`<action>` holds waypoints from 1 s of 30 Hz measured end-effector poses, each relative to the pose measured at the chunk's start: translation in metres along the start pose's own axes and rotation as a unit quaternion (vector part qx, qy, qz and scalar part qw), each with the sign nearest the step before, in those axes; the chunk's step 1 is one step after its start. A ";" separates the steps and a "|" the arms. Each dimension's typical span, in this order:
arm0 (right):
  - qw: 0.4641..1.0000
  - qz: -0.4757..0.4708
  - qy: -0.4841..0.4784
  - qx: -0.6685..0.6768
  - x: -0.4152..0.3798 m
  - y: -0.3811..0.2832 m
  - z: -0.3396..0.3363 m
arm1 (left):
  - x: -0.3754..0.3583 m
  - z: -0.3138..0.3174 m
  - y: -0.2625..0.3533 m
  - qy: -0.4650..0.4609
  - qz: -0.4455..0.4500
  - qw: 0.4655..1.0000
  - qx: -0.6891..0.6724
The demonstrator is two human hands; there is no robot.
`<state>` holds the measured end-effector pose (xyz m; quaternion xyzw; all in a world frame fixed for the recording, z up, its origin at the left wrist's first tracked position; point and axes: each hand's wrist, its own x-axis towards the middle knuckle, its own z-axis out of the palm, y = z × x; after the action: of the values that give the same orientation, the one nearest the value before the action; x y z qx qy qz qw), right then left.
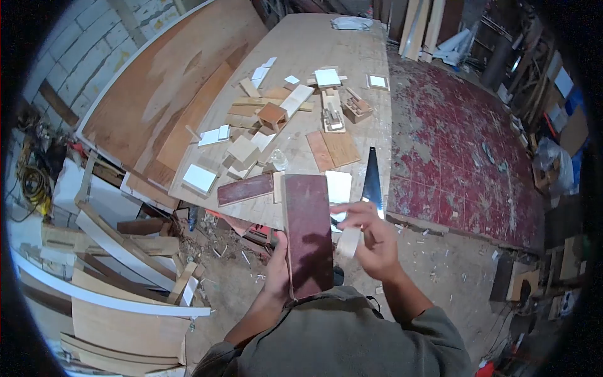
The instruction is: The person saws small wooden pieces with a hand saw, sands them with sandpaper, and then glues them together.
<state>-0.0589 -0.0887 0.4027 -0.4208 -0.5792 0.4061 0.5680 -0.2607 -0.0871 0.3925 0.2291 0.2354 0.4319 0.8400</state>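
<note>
A long block faced with dark red sandpaper [309, 226] stands close to my chest, its near end against my shirt. My left hand [276, 267] is wrapped round its left edge. To the right of the block, my right hand [370, 239] pinches a small pale wooden piece [348, 241] between thumb and fingers. Beyond my right hand a hand saw [372, 179] lies on the table [301, 44], beside a white panel [339, 187]. A second red sanding board [245, 190] lies at the table's near left.
Wood blocks [243, 149], a small brown box [272, 116] and a wooden jig [332, 110] lie on the table. Timber offcuts [125, 245] are heaped at the left. Red tiled flooring [458, 138] with debris spreads at the right.
</note>
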 end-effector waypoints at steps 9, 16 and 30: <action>0.947 -0.209 -0.087 -0.228 0.018 0.027 0.053 | -0.003 -0.049 0.011 0.043 0.017 0.996 -0.071; 0.918 -0.298 -0.112 -0.238 0.055 0.030 0.088 | 0.022 -0.091 0.043 0.011 -0.036 0.990 -0.139; 0.909 0.347 0.122 0.197 0.134 0.150 0.149 | 0.135 -0.343 0.112 0.272 0.087 0.644 0.709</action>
<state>-0.2041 0.0872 0.2988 -0.5211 -0.2312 0.6288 0.5288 -0.4638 0.1462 0.1625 0.6467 0.6663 0.2469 0.2772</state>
